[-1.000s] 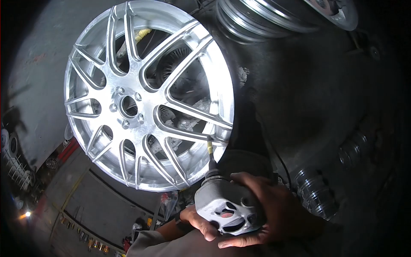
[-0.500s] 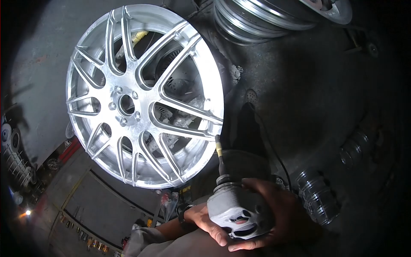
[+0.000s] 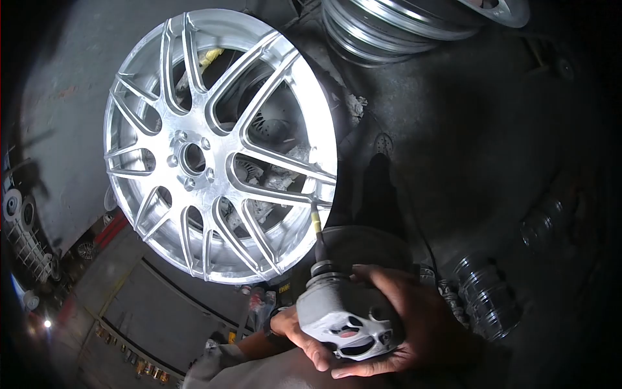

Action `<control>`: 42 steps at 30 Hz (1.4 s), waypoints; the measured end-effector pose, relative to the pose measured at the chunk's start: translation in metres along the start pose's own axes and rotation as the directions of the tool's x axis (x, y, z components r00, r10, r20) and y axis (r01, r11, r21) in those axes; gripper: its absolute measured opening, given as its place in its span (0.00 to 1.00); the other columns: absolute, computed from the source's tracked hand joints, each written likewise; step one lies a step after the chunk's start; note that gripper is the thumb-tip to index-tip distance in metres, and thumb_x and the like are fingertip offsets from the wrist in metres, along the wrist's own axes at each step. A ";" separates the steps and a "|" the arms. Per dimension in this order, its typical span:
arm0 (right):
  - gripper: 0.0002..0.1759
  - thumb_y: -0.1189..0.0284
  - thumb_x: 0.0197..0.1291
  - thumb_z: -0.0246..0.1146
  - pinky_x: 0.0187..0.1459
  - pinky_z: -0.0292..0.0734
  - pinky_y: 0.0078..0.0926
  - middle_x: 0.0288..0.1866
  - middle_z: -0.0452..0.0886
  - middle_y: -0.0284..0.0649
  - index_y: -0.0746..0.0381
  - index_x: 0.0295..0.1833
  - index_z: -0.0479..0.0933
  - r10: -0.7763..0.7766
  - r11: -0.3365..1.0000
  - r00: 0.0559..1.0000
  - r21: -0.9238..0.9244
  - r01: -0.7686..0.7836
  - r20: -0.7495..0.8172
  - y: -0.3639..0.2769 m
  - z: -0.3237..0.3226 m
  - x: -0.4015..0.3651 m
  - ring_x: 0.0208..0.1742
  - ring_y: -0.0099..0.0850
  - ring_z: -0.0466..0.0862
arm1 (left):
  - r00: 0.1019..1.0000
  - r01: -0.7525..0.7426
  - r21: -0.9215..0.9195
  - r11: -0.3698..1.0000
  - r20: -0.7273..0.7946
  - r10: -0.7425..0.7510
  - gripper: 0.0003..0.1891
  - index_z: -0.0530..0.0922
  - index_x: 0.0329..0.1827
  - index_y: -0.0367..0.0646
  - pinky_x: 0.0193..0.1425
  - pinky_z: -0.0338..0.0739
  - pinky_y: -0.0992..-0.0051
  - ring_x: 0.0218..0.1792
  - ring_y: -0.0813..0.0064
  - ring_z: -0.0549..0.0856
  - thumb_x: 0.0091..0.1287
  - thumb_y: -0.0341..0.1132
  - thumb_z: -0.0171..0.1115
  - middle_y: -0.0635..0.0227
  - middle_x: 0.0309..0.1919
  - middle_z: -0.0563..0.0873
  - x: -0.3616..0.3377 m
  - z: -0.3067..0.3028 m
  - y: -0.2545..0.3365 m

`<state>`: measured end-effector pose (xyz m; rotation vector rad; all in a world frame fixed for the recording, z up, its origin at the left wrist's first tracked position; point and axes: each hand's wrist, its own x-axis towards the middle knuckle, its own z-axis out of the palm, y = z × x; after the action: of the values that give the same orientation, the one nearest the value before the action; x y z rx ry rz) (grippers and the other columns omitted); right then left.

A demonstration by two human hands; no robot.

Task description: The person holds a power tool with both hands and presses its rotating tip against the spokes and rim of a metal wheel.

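A bright silver alloy wheel (image 3: 220, 146) with paired spokes fills the left and middle of the view. Both hands hold a grey die grinder (image 3: 346, 318) below it. My left hand (image 3: 299, 334) supports the grinder's left side, thumb laid along the housing. Wrapped over the right side is my right hand (image 3: 405, 311), its thumb tip near the left one. From the grinder's neck a thin shaft with a yellow band (image 3: 316, 222) reaches up, its tip right at the wheel's rim by a spoke end.
More silver wheels (image 3: 382, 32) stand at the upper right. A dark cable (image 3: 424, 240) runs down the floor. Clear ribbed containers (image 3: 486, 298) are at the lower right. Crumpled material (image 3: 259, 211) shows behind the spokes. A grey panel (image 3: 175, 311) lies at the lower left.
The grinder and both hands have moved slightly left, and the shaft's tip has shifted left and a little up along the wheel's rim. The grip stays the same.
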<state>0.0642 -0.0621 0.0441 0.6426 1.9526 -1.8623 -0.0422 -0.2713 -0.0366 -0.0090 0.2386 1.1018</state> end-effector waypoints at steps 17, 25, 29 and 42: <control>0.63 0.51 0.29 0.86 0.56 0.81 0.41 0.54 0.80 0.56 0.69 0.68 0.62 -0.042 0.998 0.993 0.036 0.046 -0.113 0.021 0.007 -0.023 0.54 0.47 0.85 | 0.993 -0.003 -0.183 0.983 0.118 0.025 0.35 0.75 0.62 0.38 0.60 0.75 0.67 0.56 0.66 0.80 0.52 0.37 0.82 0.60 0.54 0.83 0.024 -0.003 -0.015; 0.63 0.48 0.29 0.85 0.54 0.82 0.41 0.54 0.80 0.57 0.69 0.68 0.63 0.084 0.996 0.995 -0.039 -0.086 -0.053 0.005 0.010 -0.018 0.53 0.47 0.85 | 0.995 -0.056 -0.149 0.987 0.072 0.068 0.33 0.75 0.60 0.38 0.58 0.75 0.68 0.55 0.67 0.80 0.53 0.39 0.81 0.61 0.52 0.82 0.018 -0.001 -0.012; 0.62 0.41 0.33 0.81 0.55 0.82 0.40 0.55 0.79 0.56 0.71 0.67 0.65 -0.203 0.943 0.930 -0.318 0.101 -0.306 0.004 0.036 -0.019 0.53 0.46 0.85 | 0.933 -0.171 -0.061 0.983 0.310 0.182 0.27 0.78 0.52 0.38 0.51 0.76 0.71 0.46 0.72 0.82 0.53 0.40 0.81 0.63 0.44 0.84 0.035 -0.005 -0.009; 0.62 0.44 0.30 0.83 0.56 0.81 0.41 0.55 0.80 0.57 0.72 0.66 0.65 -0.047 0.983 0.993 -0.183 0.027 -0.109 -0.002 0.021 -0.009 0.54 0.48 0.85 | 0.983 0.017 -0.169 0.985 0.184 0.014 0.30 0.78 0.55 0.37 0.52 0.76 0.70 0.48 0.69 0.81 0.53 0.41 0.81 0.62 0.46 0.84 0.017 -0.005 0.004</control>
<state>0.0695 -0.0835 0.0489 0.6721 2.1893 -1.6761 -0.0389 -0.2549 -0.0447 -0.0592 -0.0224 1.1113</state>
